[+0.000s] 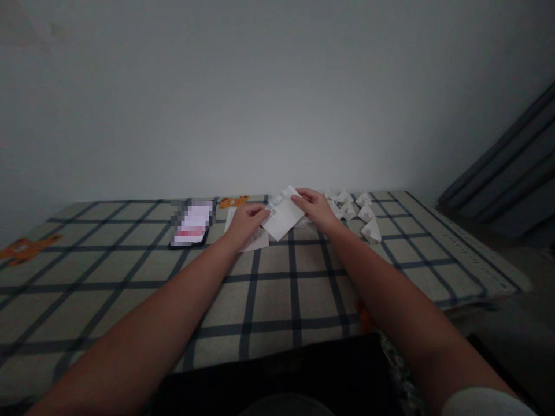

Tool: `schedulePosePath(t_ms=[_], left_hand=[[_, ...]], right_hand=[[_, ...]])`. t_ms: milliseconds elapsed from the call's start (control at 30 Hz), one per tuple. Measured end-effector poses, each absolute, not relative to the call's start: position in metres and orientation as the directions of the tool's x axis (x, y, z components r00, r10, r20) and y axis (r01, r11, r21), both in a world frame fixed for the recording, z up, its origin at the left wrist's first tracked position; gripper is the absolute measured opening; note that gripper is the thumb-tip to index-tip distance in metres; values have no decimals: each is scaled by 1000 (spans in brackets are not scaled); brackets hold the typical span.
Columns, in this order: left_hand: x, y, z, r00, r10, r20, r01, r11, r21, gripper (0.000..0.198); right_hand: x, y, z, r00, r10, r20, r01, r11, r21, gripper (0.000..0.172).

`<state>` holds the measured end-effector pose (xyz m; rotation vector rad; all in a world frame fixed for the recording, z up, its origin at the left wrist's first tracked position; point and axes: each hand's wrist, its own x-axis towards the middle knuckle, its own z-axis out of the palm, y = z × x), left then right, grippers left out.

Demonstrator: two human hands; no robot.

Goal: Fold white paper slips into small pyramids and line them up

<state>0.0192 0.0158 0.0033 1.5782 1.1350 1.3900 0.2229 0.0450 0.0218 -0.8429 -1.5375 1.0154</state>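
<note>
Both my arms reach forward over a checked cloth (269, 289). A white sheet of paper (284, 216) is held between them, lifted a little and tilted. My left hand (247, 222) pinches its left edge. My right hand (314, 208) grips its upper right edge with curled fingers. More white paper (255, 241) lies flat on the cloth under my left hand.
Several small folded white paper shapes (358, 212) lie to the right of my hands. A phone (193, 224) with a lit screen rests to the left. Orange bear prints (233, 201) mark the cloth. A plain wall stands behind; dark curtain (511, 167) at right.
</note>
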Motion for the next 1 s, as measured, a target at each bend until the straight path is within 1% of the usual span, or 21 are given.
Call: schedulePosePath(t_ms=[33,167,300,400,500,567,667,800,1000], left_hand=[[20,16,4,14,942,336,135,-335,933,23],[21,18,7,-108,931,348,47,-345,937,30],[20,20,8,-152,914,376,55,-372,927,30],[21,19,8,-129,925,358,69,-352,934,30],[22,15,8,-71,941,329,68,-325,943,30],[24,13,8,-15,948,319,106,-316,943,30],[24,11,6,61,940,336,193,-342,920,31],[22,14,3,96,929,358,244,-370,896,32],[21,14,2,116,923,368,256,-386,886,30]], right_hand=[[223,46,20,-196,902,385,40,399,-916,35],[224,47,15,-233,897,375,75,401,-913,30],[225,46,16,-278,887,369,127,414,-901,20],[225,44,22,-233,891,390,110,422,-900,17],[225,43,27,-161,901,403,57,417,-907,22],[224,42,27,-172,900,401,58,415,-908,25],[222,42,24,-257,869,424,151,469,-870,26],[220,40,21,-360,821,443,273,547,-792,24],[220,39,21,-359,815,455,323,566,-759,23]])
